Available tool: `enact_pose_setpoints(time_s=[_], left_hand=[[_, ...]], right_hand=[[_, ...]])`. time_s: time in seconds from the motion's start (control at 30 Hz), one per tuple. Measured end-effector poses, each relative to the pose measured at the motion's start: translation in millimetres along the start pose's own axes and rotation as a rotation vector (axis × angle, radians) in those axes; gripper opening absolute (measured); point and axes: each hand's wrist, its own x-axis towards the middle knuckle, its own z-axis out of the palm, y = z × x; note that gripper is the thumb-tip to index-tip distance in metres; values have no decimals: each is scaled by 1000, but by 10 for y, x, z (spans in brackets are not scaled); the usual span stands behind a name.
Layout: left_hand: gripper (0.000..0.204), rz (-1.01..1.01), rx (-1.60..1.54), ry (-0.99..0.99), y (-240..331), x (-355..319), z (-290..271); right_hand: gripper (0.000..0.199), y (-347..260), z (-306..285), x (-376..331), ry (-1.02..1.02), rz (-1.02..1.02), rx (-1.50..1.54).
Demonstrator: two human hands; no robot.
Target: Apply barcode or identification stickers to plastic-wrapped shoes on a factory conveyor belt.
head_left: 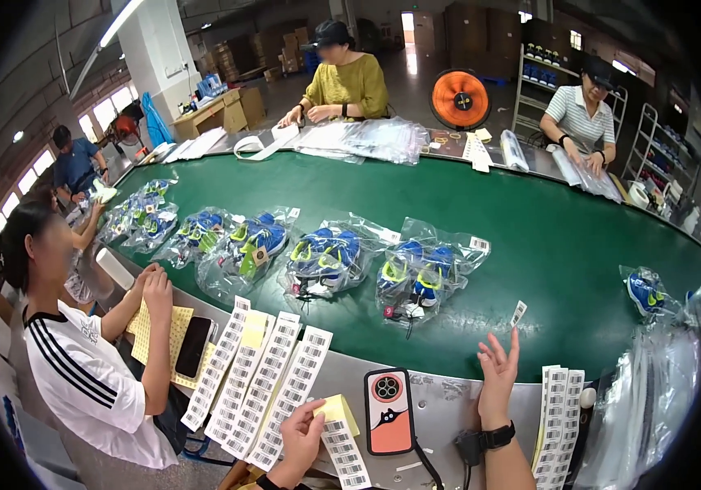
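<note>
My right hand (498,374) is raised with fingers spread, a small paper barcode sticker (518,313) stuck on one fingertip, just above the green belt (546,237). My left hand (303,431) pinches a long glossy label strip (346,453) near a yellow notepad (339,408) on the grey counter (440,396).

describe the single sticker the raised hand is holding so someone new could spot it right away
Start at the green conveyor belt curving across the room, then drop to its near edge, where the right hand is raised with fingers spread. The small barcode sticker sits on a fingertip above the belt. Unlike the long barcode strips lying on the grey ledge, it is one loose label.
</note>
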Motion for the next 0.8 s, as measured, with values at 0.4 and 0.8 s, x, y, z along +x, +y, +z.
enact_pose_setpoints(time_s=[0.4, 0.8], left_hand=[[27, -5, -49, -70, -16, 10, 34], [28, -14, 59, -22, 170, -48, 97]], right_hand=[[73, 24, -96, -15, -23, 20, 27], [74, 314, -184, 147, -38, -45, -82]])
